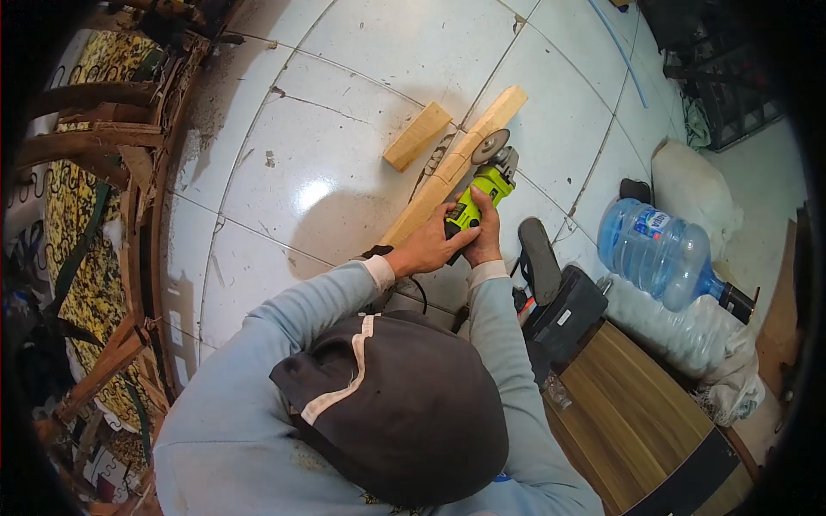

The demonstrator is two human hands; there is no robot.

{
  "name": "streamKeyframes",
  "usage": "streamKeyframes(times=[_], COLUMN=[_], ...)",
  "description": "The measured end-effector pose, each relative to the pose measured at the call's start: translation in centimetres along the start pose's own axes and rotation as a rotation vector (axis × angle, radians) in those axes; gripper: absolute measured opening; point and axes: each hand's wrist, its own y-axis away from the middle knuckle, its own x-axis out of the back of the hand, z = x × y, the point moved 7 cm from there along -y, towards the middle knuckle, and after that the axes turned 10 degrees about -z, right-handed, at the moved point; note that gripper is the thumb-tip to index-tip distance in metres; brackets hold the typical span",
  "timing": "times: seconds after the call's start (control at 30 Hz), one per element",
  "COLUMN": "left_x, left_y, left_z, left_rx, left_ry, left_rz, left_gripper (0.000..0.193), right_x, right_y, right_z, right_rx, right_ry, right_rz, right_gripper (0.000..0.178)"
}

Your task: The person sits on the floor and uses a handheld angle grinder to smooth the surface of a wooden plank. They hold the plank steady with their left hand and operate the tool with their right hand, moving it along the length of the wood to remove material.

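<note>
Both my hands are closed around the body of a lime-green and black angle grinder (482,191). My left hand (428,242) grips it from the left, and my right hand (484,225) wraps the other side. Its round cutting disc (490,146) lies over the right edge of a long wooden beam (420,209); whether it touches the wood I cannot tell. The beam slants across the white tiled floor from near my left wrist to the upper right. A short wooden block (417,137) rests just left of the beam. A dark cable (422,292) curves below my hands.
Along the left stands a wooden furniture frame (129,224) with springs and yellow-black padding. On the right are a dark sandal (539,260), a black case (565,315), a large blue water bottle (641,245), a white sack (693,193) and a wood-grain panel (624,404).
</note>
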Motion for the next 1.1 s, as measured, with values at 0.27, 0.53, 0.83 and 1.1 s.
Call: streamKeyframes(times=[0.27, 0.53, 0.83, 1.1], left_x=[0.0, 0.1, 0.5, 0.7], left_y=[0.0, 0.2, 0.3, 0.7], left_z=[-0.1, 0.7, 0.3, 0.4], left_rx=[0.014, 0.028, 0.036, -0.002], left_ry=[-0.013, -0.012, -0.041, -0.057], left_rz=[-0.017, -0.015, -0.007, -0.003], left_gripper=[0.095, 0.096, 0.095, 0.090], right_x=[0.0, -0.5, -0.8, -0.8], right_y=[-0.2, 0.2, 0.1, 0.1], right_z=[-0.1, -0.4, -0.1, 0.5], right_rx=[-0.001, -0.005, 0.013, 0.015], right_ry=[0.037, 0.027, 0.002, -0.015], right_rz=[-0.027, -0.024, -0.008, -0.005], right_gripper=[0.034, 0.032, 0.028, 0.029])
